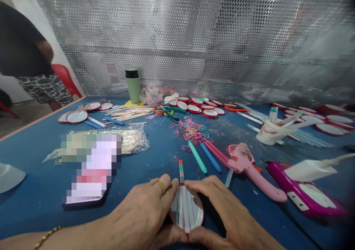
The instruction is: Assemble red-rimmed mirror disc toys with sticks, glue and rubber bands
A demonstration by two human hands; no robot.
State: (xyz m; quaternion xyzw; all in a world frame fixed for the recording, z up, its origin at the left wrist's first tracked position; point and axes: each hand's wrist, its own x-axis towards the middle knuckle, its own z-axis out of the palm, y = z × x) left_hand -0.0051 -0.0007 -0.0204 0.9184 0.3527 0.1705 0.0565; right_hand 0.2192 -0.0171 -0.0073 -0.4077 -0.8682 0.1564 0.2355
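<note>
Between my two hands lies a round, white, red-rimmed disc (195,213), low in the middle of the view. A narrow flat strip with a red and green tip (181,170) sticks out past its far edge, and thin lengthwise lines cross its face. My left hand (146,209) grips the disc's left side, with thumb and fingertips at its edge. On the other side my right hand (219,205) curls round it, fingertips near the strip and thumb at the near edge. Both thumbs meet at the bottom. My palms hide part of the rim.
A pink glue gun (256,174) and a magenta power strip (310,194) lie at right, near a paper cup (270,132). Markers (197,157), coloured clips (192,128), wooden sticks (130,113) and a phone (94,172) are spread about. A green tumbler (133,87) stands behind; a person (24,47) is at left.
</note>
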